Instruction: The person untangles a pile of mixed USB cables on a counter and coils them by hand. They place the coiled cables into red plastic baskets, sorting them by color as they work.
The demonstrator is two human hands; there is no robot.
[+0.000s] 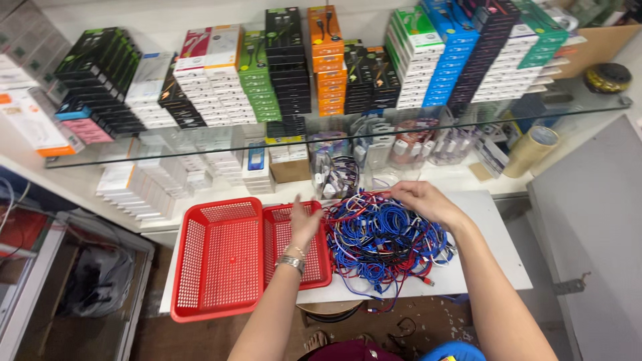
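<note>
Resting right hand (421,200) on cable pile (381,241), left hand (304,220) just beside

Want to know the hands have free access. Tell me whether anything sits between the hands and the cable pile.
Nothing visible does. The right hand already rests on the far edge of the cable pile; the left hand hovers over the smaller red basket, right beside the pile.

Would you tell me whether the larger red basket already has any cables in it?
No, the larger red basket shows only bare mesh; the cables lie heaped beside the baskets.
</note>
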